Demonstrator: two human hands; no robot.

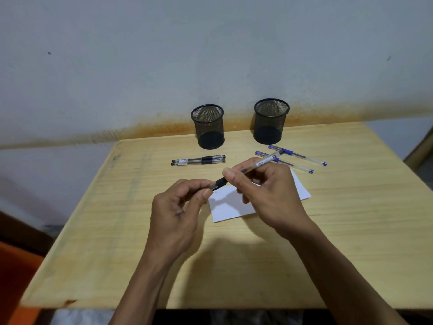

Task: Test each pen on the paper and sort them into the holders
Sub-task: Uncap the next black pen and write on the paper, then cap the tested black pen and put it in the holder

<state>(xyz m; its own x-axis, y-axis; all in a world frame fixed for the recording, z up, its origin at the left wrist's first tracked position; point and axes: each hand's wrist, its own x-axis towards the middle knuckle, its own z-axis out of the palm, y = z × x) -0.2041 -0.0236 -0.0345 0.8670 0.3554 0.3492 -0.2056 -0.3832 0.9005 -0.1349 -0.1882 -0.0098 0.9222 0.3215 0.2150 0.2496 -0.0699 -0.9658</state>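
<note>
Above the white paper [230,205] I hold a black-grip pen [262,163] with a clear barrel. My right hand [267,195] grips its barrel, the far end pointing up and right. My left hand [178,212] pinches the pen's cap end near the black grip. Two black pens [199,160] lie side by side on the wooden table [351,231], in front of the left mesh holder [208,126]. Two blue pens [302,158] lie in front of the right mesh holder [270,120]. Both holders look empty.
The table stands against a grey wall with a rusty stain along its base. An orange object [14,285] sits at the lower left beside the table. The table's front edge runs just below my forearms.
</note>
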